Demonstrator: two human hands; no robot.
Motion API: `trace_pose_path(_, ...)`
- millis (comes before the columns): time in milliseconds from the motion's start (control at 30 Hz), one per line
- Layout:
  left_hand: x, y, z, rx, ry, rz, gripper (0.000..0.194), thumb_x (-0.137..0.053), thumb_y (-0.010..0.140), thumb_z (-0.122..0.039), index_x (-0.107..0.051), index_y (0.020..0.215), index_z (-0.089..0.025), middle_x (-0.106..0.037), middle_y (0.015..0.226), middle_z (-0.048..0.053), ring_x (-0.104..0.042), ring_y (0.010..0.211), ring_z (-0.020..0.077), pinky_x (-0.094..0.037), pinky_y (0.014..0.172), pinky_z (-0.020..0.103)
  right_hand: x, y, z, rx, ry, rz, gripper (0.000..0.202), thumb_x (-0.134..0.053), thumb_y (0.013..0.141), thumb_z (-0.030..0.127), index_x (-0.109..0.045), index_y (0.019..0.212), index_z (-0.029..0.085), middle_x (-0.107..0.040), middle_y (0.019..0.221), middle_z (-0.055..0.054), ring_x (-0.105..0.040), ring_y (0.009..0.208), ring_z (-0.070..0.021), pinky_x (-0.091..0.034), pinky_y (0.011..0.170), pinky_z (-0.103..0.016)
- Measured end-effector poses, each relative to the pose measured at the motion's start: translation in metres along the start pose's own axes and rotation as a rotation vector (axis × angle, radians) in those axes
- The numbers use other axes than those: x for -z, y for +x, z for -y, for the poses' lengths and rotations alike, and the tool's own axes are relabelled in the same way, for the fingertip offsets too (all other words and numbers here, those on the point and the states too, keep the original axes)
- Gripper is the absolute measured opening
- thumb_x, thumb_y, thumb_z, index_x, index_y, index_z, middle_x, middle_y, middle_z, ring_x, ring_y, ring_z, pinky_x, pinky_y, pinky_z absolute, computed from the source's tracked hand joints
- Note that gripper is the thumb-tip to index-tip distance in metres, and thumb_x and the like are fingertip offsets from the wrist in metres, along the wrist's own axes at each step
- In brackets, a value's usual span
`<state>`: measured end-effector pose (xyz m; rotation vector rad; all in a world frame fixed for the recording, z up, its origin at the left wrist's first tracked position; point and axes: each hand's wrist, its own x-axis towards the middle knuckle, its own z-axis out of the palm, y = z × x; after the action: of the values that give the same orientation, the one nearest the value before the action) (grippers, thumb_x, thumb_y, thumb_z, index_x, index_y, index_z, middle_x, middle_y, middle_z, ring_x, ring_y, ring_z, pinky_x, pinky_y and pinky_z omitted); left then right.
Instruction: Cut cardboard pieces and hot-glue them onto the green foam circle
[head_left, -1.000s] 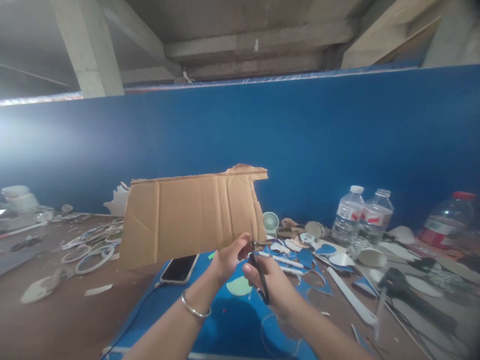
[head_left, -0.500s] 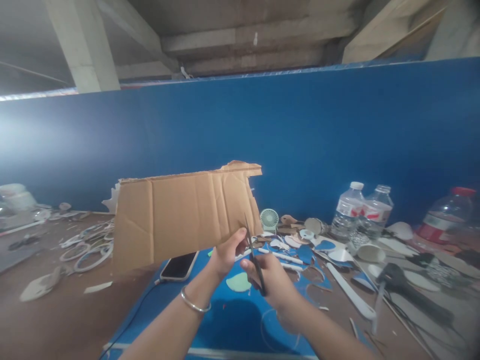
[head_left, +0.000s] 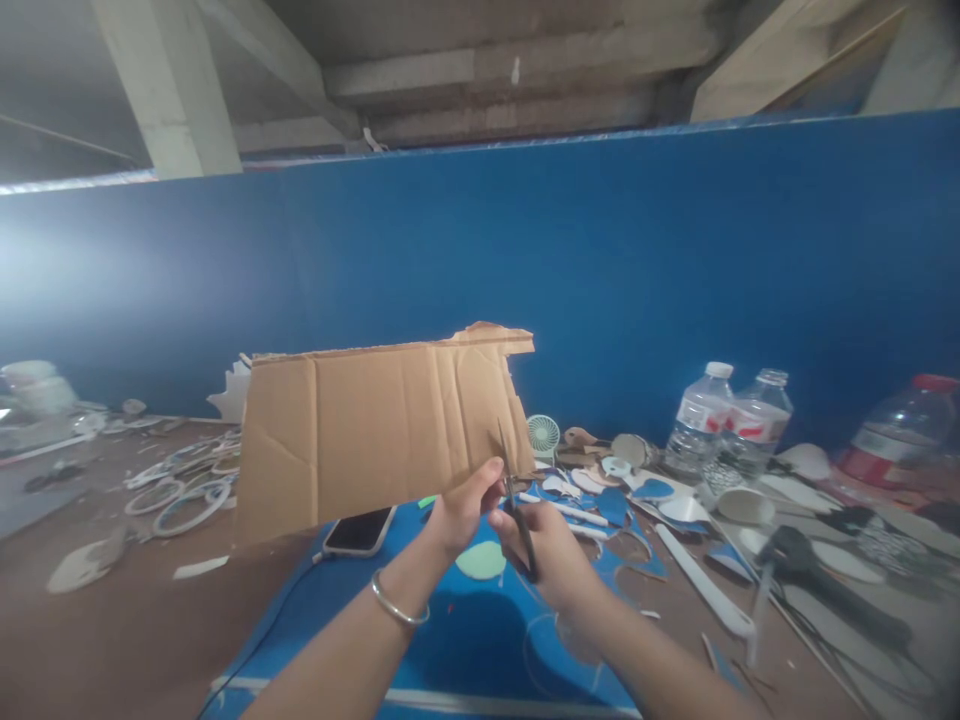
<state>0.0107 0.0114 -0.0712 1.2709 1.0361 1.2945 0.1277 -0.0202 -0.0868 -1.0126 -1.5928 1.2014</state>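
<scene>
Brown table (head_left: 112, 650), far left: pale jar (head_left: 37, 385) near the blue wall (head_left: 600, 260), blurred. Next, a loose pile of rings (head_left: 219, 495) lay on the table, with a pale scrap (head_left: 82, 567) nearer the person and a white sliver (head_left: 201, 568) beside it.

Cardboard (head_left: 360, 430) stood raised in front of the wall, tilted — its top edge torn, vertical creases down its face, lower left corner over the table. Phone (head_left: 358, 532) lay beneath its lower edge on the blue mat (head_left: 315, 635), a cable (head_left: 274, 620) running from it towards the person.

Left hand (head_left: 461, 505), a silver bracelet (head_left: 390, 606) on its wrist, was closed on the cardboard's lower edge, right of the middle, thumb on the near face; its other fingers were mostly hidden. Below, a green disc (head_left: 481, 561) lay flat on the mat, between the forearms.

Scissors (head_left: 511, 490) pointed up over the cardboard's lower right part, just beside the left thumb. Right hand (head_left: 544, 545) gripped their black handles. Depth of any cut — could not tell.

Small fan (head_left: 543, 435) stood just beyond the cardboard's right edge. Further right: scraps, a long white strip (head_left: 705, 585), two clear bottles (head_left: 731, 425) side by side, a black tool (head_left: 832, 590) and, farthest, a red-capped bottle (head_left: 892, 440).
</scene>
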Motion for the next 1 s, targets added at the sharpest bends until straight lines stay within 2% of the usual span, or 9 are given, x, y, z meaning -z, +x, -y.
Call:
trace_pose_path(133,-0.005,-0.004,-0.001,-0.013,-0.004,0.043,0.040,-0.055,0.069,-0.049,-0.053,0.048,-0.015,-0.049,0.045,-0.002,-0.046,0.047,0.0113,-0.037,0.048,0.023,0.003,0.000,0.002,0.045,0.026,-0.002,0.050,-0.049,0.072,0.059,-0.045,0.050,0.015,-0.040,0.044,0.003,-0.035,0.042,-0.0076,-0.024,0.042,-0.022)
trace_pose_path(433,-0.004,-0.007,-0.005,-0.064,0.013,0.047,0.039,-0.055,0.072,-0.047,-0.053,0.050,-0.015,-0.051,0.049,-0.002,-0.047,0.051,0.0105,-0.038,0.052,0.021,0.001,0.002,0.000,0.000,0.022,-0.023,0.050,-0.053,0.070,0.058,-0.035,0.045,0.019,-0.030,0.039,0.007,-0.025,0.038,-0.0056,-0.018,0.038,-0.022)
trace_pose_path(567,-0.001,-0.001,-0.008,-0.066,-0.003,0.030,0.040,-0.054,0.070,-0.049,-0.053,0.049,-0.015,-0.046,0.044,-0.003,-0.042,0.045,0.0099,-0.034,0.046,0.022,-0.003,-0.004,0.008,0.009,0.034,0.033,0.050,-0.046,0.073,0.060,-0.042,0.051,0.016,-0.038,0.046,0.004,-0.034,0.043,-0.0076,-0.025,0.042,-0.021)
trace_pose_path(667,0.013,0.008,-0.020,-0.130,-0.035,-0.012,0.040,-0.051,0.072,-0.048,-0.049,0.048,-0.016,-0.039,0.043,-0.005,-0.036,0.044,0.0078,-0.031,0.046,0.021,-0.001,-0.010,0.017,-0.001,0.025,0.188,0.043,-0.049,0.075,0.057,-0.050,0.065,0.015,-0.046,0.059,0.001,-0.040,0.053,-0.0088,-0.028,0.046,-0.020)
trace_pose_path(800,0.045,0.015,-0.044,-0.182,-0.041,-0.020,0.038,-0.053,0.069,-0.043,-0.044,0.043,-0.017,-0.032,0.039,-0.006,-0.033,0.042,0.0068,-0.031,0.046,0.020,0.019,-0.014,0.030,-0.049,-0.044,0.346,0.041,-0.054,0.072,0.056,-0.051,0.072,0.015,-0.044,0.060,0.003,-0.034,0.049,-0.0067,-0.024,0.043,-0.019)
trace_pose_path(900,0.064,0.014,-0.054,-0.112,0.004,0.020,0.033,-0.061,0.062,-0.036,-0.046,0.039,-0.016,-0.037,0.037,-0.005,-0.035,0.040,0.0074,-0.031,0.044,0.022,0.038,-0.014,0.037,-0.071,-0.153,0.360,0.043,-0.053,0.072,0.057,-0.052,0.070,0.014,-0.048,0.058,0.002,-0.039,0.050,-0.0079,-0.025,0.044,-0.020)
trace_pose_path(1000,0.070,0.011,-0.053,-0.051,0.045,0.032,0.028,-0.064,0.058,-0.033,-0.051,0.041,-0.015,-0.042,0.038,-0.003,-0.039,0.041,0.0090,-0.032,0.044,0.023,0.040,-0.015,0.036,-0.100,-0.168,0.346,0.045,-0.049,0.074,0.058,-0.053,0.070,0.014,-0.050,0.058,0.001,-0.040,0.047,-0.0080,-0.025,0.043,-0.021)
